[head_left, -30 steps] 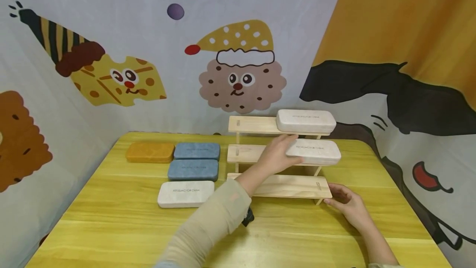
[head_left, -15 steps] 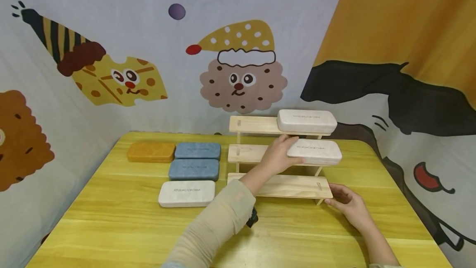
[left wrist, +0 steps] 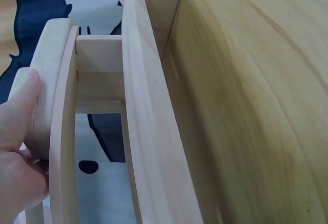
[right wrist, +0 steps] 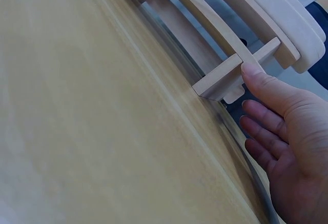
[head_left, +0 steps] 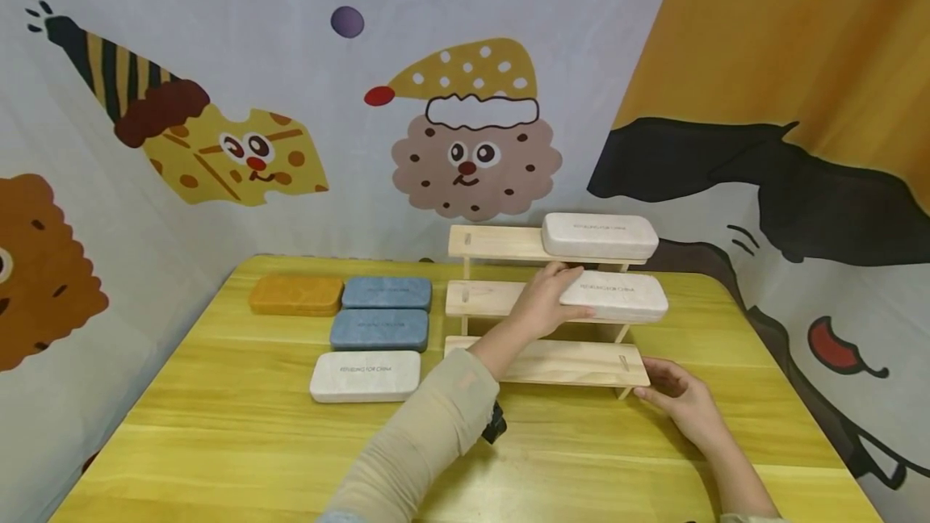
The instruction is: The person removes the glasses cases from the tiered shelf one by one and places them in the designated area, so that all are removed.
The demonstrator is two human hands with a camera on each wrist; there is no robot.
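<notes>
A three-tier wooden display stand (head_left: 581, 361) stands on the table. My left hand (head_left: 541, 305) grips the left end of a white glasses case (head_left: 617, 297) lying on the middle tier, its thumb on the front side. In the left wrist view that case (left wrist: 48, 85) lies along the shelf, with part of the hand (left wrist: 20, 152) around its near end. My right hand (head_left: 683, 402) holds the right end of the bottom tier. In the right wrist view its thumb presses the shelf's end, several fingers curl loosely beside it and the index finger is hidden.
Another white glasses case (head_left: 599, 236) lies on the top tier's right side. Left of the stand, the table (head_left: 218, 442) bears an orange case (head_left: 296, 295), two blue cases (head_left: 387, 293) and a white case (head_left: 366, 376). A printed cloth (head_left: 291, 47) hangs behind.
Both hands keep their places on the case and the stand. The left forearm shifts very slightly right, and the head view drifts a little.
</notes>
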